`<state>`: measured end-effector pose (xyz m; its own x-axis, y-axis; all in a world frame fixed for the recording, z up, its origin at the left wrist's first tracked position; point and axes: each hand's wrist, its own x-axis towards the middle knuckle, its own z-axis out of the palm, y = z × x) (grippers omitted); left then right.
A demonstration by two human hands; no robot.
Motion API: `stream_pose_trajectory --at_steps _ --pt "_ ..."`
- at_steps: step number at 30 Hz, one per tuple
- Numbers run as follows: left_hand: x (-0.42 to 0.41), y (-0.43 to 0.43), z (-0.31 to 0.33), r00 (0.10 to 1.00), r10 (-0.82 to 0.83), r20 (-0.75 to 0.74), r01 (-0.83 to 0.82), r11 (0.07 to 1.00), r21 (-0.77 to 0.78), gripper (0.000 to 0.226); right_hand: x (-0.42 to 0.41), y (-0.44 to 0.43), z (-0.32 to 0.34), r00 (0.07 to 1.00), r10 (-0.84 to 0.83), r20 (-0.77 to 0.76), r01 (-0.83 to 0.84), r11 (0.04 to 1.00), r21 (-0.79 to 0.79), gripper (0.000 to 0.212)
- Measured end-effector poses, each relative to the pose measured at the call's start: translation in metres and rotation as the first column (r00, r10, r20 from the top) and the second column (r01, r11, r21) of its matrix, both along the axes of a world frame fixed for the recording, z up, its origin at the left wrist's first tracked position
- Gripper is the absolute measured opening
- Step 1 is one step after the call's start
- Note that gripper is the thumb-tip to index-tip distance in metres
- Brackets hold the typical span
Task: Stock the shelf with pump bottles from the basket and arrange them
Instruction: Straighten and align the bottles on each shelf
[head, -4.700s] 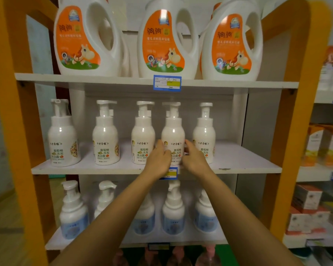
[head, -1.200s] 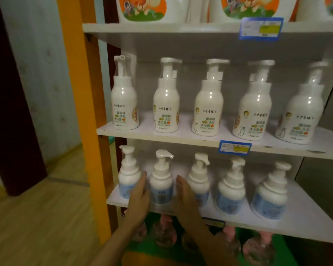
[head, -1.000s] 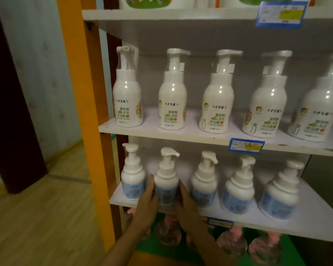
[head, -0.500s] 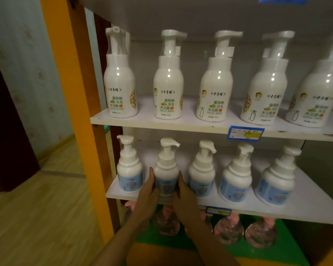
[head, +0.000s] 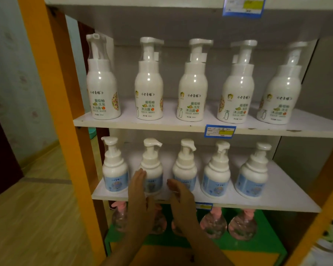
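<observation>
Several white pump bottles with blue labels stand in a row on the lower white shelf. My hands flank the second bottle from the left. My left hand is flat, its fingertips resting against the bottle's left side. To the bottle's right, my right hand is loosely curved with a small gap between it and the bottle. Neither hand grips it. Taller white pump bottles with green and orange labels line the shelf above.
An orange shelf post stands to the left, with wooden floor beyond it. Below the lower shelf, clear bottles with pink pumps sit on a green surface. Blue price tags hang on the shelf edges.
Both hands moved from the middle shelf down to the lower shelf and clasped the second bottle. Now they have loosened, and the right hand has drawn slightly away.
</observation>
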<state>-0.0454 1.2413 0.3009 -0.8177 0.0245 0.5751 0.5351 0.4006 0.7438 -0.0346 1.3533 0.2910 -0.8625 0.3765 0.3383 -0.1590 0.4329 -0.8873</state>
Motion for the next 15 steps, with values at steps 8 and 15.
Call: stream_pose_trajectory --at_steps 8,15 --pt "0.009 0.041 0.009 0.923 -0.272 0.273 0.285 0.959 -0.008 0.055 0.01 0.029 0.01 0.933 -0.324 -0.154 0.316 0.946 -0.076 0.026" --pt "-0.018 0.063 0.018 0.8 -0.346 0.49 0.387 0.922 0.019 0.06 0.0 0.045 0.019 0.999 -0.011 0.036 0.014 0.997 -0.082 0.05"
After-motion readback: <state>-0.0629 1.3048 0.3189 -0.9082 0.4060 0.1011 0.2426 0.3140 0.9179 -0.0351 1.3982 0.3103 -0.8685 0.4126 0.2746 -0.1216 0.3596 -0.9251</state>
